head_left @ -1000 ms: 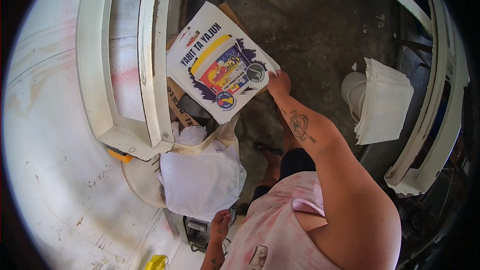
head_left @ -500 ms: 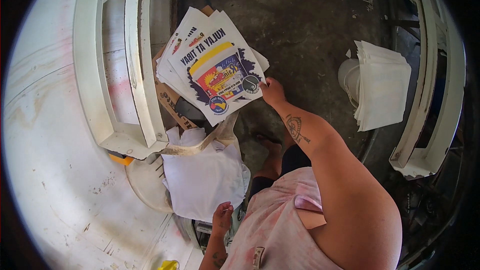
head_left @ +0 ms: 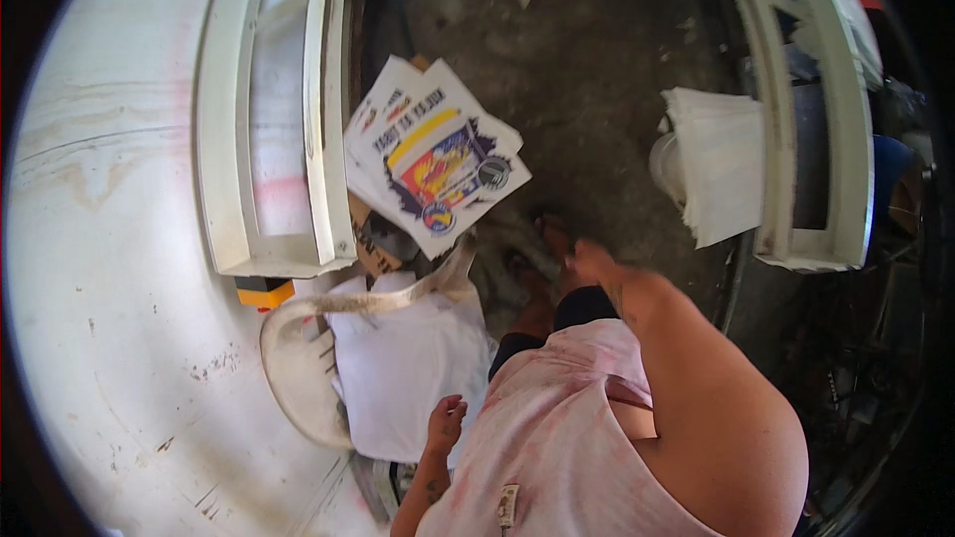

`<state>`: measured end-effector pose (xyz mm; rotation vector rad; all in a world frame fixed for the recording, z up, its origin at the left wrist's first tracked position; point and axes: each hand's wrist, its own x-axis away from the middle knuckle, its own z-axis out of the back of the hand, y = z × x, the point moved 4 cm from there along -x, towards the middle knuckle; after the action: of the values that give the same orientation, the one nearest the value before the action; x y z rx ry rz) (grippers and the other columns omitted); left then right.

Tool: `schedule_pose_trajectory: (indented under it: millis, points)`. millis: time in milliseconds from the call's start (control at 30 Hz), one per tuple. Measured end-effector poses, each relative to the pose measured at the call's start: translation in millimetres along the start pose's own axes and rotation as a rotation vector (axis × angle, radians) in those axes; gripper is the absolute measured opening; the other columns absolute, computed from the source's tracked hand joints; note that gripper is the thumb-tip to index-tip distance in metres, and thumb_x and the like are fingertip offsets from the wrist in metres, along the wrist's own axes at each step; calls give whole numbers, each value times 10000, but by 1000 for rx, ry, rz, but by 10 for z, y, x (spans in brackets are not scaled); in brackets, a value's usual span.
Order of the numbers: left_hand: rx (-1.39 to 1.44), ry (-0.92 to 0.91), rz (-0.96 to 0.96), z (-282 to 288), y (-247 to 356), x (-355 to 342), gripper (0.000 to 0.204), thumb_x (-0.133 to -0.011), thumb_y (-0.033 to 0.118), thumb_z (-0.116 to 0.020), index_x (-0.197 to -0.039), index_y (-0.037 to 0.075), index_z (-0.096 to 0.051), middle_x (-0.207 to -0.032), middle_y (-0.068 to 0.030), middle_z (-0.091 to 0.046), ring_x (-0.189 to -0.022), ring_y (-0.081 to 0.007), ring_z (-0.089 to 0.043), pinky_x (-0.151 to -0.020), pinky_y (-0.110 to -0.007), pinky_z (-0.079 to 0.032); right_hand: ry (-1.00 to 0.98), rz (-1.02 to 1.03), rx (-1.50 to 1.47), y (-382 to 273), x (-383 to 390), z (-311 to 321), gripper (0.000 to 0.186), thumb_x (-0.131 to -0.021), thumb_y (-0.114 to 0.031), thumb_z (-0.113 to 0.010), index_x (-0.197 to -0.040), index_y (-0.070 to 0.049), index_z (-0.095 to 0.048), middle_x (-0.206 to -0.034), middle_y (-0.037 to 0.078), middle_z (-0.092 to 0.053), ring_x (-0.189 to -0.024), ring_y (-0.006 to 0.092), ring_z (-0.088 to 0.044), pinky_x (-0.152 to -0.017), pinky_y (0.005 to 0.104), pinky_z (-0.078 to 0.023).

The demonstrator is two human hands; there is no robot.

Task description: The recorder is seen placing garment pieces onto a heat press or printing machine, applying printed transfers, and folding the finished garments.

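My right hand [head_left: 589,264] hangs over the dark floor in front of my legs, smeared by motion. It is apart from the printed white sheets [head_left: 453,104], and its fingers cannot be made out. These sheets lie in an uneven, fanned pile, the top one bearing a yellow, red and dark blue design. Low in the picture, my left hand [head_left: 447,423] is closed with its fingers curled, and I see nothing in it. It is beside a stack of folded white cloth [head_left: 403,373] on a worn, whitish plastic chair [head_left: 288,338].
A cardboard box [head_left: 373,244] shows under the printed sheets. At right, more white sheets [head_left: 721,164] rest on a pale bucket [head_left: 665,161]. Whitish metal frames [head_left: 328,119] stand on both sides, with a long white surface [head_left: 119,268] at left. A yellow-and-black object [head_left: 265,291] is near the chair.
My right hand has left the corner of the top printed sheet and drawn back toward my legs. The sheet lies on the pile. My left hand stays beside the cloth, and the view has shifted.
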<state>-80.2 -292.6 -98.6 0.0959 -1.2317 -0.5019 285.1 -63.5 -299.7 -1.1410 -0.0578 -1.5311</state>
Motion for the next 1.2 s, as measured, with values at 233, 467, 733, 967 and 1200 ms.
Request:
schedule_pose_trajectory:
  millis: [233, 467, 733, 967, 1200]
  points:
    - [-842, -142, -323, 337, -348, -853, 149, -765, 213, -588, -790, 72, -632, -805, -113, -622, -695, -280, -595, -662, -399, -481, 209, -331, -49, 1097, 1205, 321, 412, -820, -381, -494, -845, -10, -671, -871, 242, -630, -890, 405, -594, -829, 451, -461]
    - [-174, -62, -380, -263, 1365, -969, 80, -811, 189, -606, -825, 112, -590, -755, -20, -597, -577, -127, -544, -486, -276, -437, 79, -103, 226, 2148, 1756, 1199, 349, -870, -292, -437, -828, -43, -679, -797, 203, -639, -804, 373, -629, -737, 451, -506]
    - [-254, -87, -523, -2140, 2663, -864, 199, -795, 196, -650, -952, 75, -626, -779, -44, -618, -623, -137, -587, -563, -281, -488, 272, -169, 290, 3814, 2657, 1860, 403, -904, -338, -408, -854, -27, -661, -852, 176, -649, -738, 335, -633, -676, 439, -504]
    - [-440, -265, -953, -3325, 4110, 44, 199, -808, 168, -633, -967, 50, -634, -843, -77, -649, -788, -164, -609, -738, -296, -482, 437, -863, -620, 4591, 3811, 1650, 332, -773, -326, -613, -878, -19, -682, -931, 194, -652, -886, 313, -629, -795, 390, -477]
    - [-462, -345, -1212, -4630, 5334, 1235, 191, -817, 152, -613, -963, 30, -620, -820, -66, -637, -766, -139, -590, -729, -282, -477, 572, -708, -762, 4060, 4242, 1302, 317, -749, -272, -640, -900, 5, -668, -880, 163, -668, -829, 273, -644, -774, 369, -495]
